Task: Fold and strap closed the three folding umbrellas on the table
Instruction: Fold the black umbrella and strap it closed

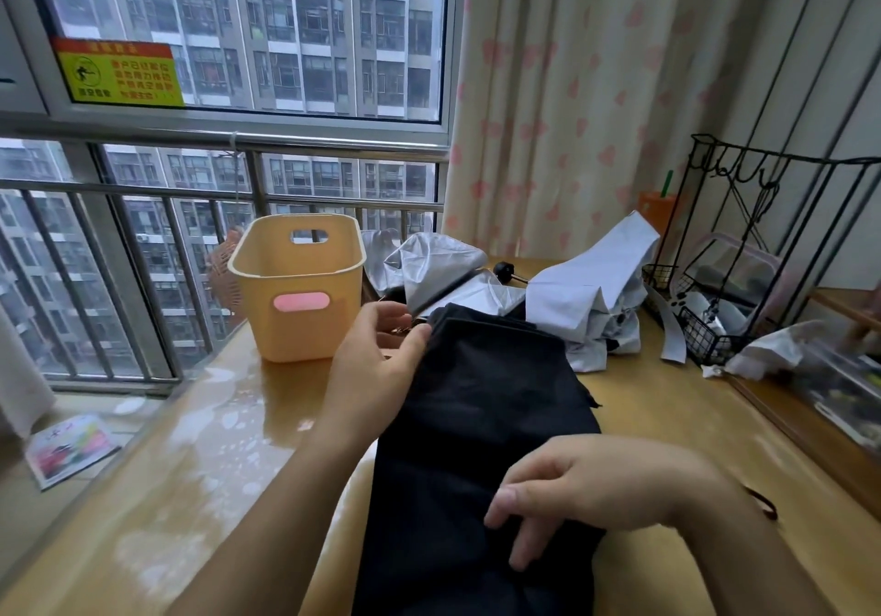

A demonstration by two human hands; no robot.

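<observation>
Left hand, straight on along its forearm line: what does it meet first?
Probably the silver umbrella lying just behind the black umbrella whose far end the left hand grips; the gap between them is hard to judge.

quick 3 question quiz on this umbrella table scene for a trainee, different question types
1. True or false: the yellow basket stands left of the black umbrella.
2. How many pale umbrellas lie loose behind the black one?
3. Which hand grips the black umbrella's far end? A left, B right, C neither.
Key: 1 true. 2 two: the silver umbrella and the white umbrella. 3 A, the left hand.
</observation>
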